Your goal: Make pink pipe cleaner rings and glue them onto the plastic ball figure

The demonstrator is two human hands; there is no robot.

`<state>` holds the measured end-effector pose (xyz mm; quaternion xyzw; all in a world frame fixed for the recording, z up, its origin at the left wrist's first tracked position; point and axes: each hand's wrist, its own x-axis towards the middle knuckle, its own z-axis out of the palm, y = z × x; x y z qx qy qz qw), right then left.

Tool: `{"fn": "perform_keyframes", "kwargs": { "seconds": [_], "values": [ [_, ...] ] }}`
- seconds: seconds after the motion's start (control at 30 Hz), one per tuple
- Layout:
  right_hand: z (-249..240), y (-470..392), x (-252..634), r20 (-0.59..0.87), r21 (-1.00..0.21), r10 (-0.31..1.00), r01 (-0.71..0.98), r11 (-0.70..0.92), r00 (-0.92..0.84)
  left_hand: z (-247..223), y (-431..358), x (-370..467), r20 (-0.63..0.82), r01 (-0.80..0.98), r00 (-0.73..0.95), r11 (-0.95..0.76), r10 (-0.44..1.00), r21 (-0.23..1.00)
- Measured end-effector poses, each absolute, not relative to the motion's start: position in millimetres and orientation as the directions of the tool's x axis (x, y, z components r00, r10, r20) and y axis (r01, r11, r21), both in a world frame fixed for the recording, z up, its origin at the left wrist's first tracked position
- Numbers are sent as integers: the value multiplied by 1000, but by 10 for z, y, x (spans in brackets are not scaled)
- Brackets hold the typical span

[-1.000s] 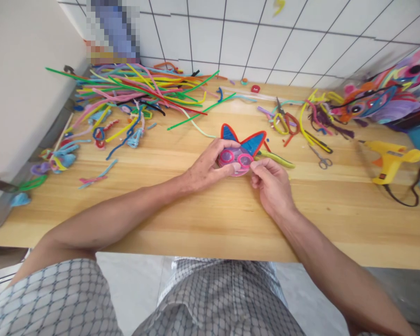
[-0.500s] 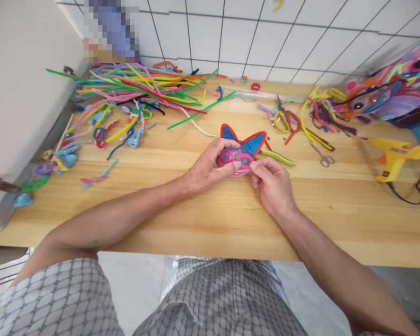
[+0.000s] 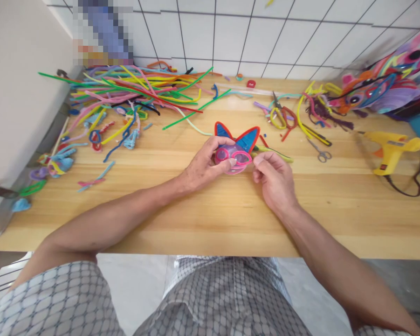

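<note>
My left hand (image 3: 204, 165) is closed around a small purple craft animal head (image 3: 233, 148), thumb across its front and fingers over the top. Two pink rings outline its eyes, and the right eye ring (image 3: 242, 159) comes to a point at its outer end. A pair of blue pointed ears (image 3: 248, 139) edged in red stands up from the head. Just right of that eye ring, my right hand (image 3: 275, 181) has thumb and forefinger pinched together. Whatever may be between those fingertips is too small to make out. Behind the head lies a yellow-handled tool (image 3: 274, 153), partly hidden.
A heap of coloured pipe cleaners (image 3: 140, 88) lies back left, with twisted scraps in front. Orange-and-yellow-handled scissors (image 3: 283, 117), small scissors (image 3: 322, 155) and a yellow glue gun (image 3: 391, 148) are to the right. Finished-looking colourful crafts (image 3: 377, 91) stand by the tiled wall.
My right fingertips have drawn slightly away from the right eye, whose pointed pink end now shows. The left hand keeps its hold. The whole view has shifted a little.
</note>
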<state>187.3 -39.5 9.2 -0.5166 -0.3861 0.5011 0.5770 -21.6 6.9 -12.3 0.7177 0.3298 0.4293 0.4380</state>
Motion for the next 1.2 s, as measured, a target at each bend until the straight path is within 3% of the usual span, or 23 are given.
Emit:
{"fn": "perform_keyframes", "kwargs": {
  "seconds": [0.2, 0.5, 1.2],
  "values": [
    [49, -375, 1867, -32, -992, 983, -122, -10, 179, -122, 53, -210, 349, 112, 422, -431, 837, 896],
    [26, -413, 1926, -87, -993, 975, -97, -68, 204, -145, 6, -166, 544, 204, 449, -674, 709, 710],
    [8, -391, 1947, -63, -997, 988, -41, -57, 141, -109, 48, -197, 440, 190, 439, -559, 784, 807]
  ]
}}
